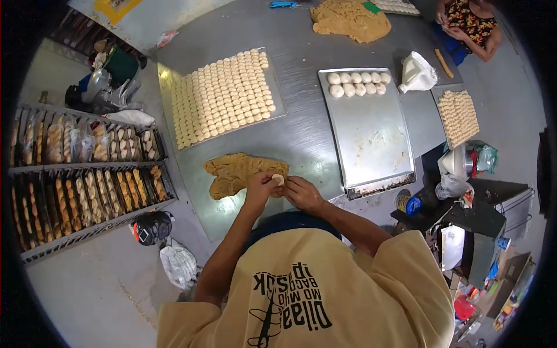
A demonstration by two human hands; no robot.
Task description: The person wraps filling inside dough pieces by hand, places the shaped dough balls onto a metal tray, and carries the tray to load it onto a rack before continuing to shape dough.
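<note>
Close to my body, both hands meet over the steel table [307, 130]. My left hand [262, 190] is closed around a small pale round of dough [278, 180], held up between thumb and fingers. Beside it, my right hand [304, 194] has its fingers curled together near the dough's edge; what they pinch, if anything, is hidden. A lumpy brown mass of paste [229, 174] lies on the table just left of and partly behind my hands.
Rows of small dough pieces [223, 95] cover a sheet at the left. Several white dough balls [354, 89] line the far end of a metal tray [371, 136] at the right. A white jug [419, 72], more paste [351, 20] and a co-worker [471, 29] are farther off. Bread racks [87, 168] stand left.
</note>
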